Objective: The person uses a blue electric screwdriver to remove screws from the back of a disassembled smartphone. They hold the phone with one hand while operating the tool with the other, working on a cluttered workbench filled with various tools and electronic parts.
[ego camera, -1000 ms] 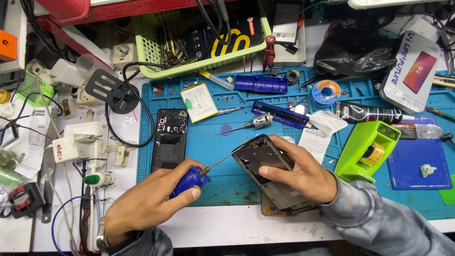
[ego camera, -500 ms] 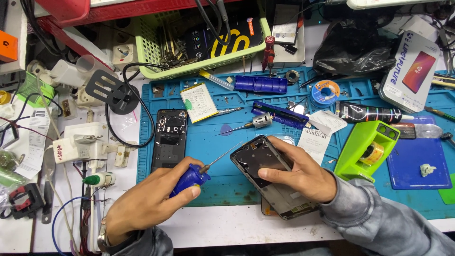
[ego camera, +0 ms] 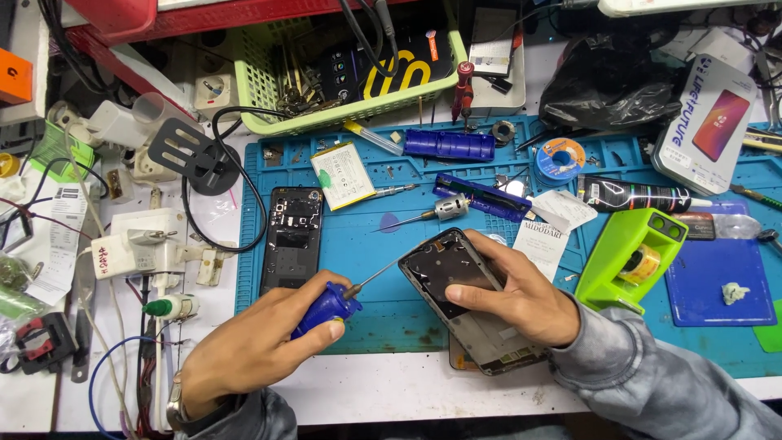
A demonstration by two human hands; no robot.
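My left hand (ego camera: 252,350) grips a blue-handled screwdriver (ego camera: 326,307); its thin shaft runs up and right to the top left corner of an opened phone body (ego camera: 456,285). My right hand (ego camera: 513,293) lies flat across that dark phone body and presses it onto the blue work mat (ego camera: 383,269). The phone lies tilted, its lower end over the mat's front edge. A black phone back cover (ego camera: 292,236) lies on the mat just left of my left hand.
On the mat lie a white battery (ego camera: 344,173), a second small screwdriver (ego camera: 423,213), blue tool cases (ego camera: 448,144), a glue tube (ego camera: 635,195), a green tape dispenser (ego camera: 631,259) and a solder wire roll (ego camera: 559,157). A green basket (ego camera: 350,65) stands behind. Chargers and cables crowd the left.
Both hands hold nearly the same pose. The screwdriver tip stays at the phone's top left corner, with only a slight shift of the phone and my right fingers.
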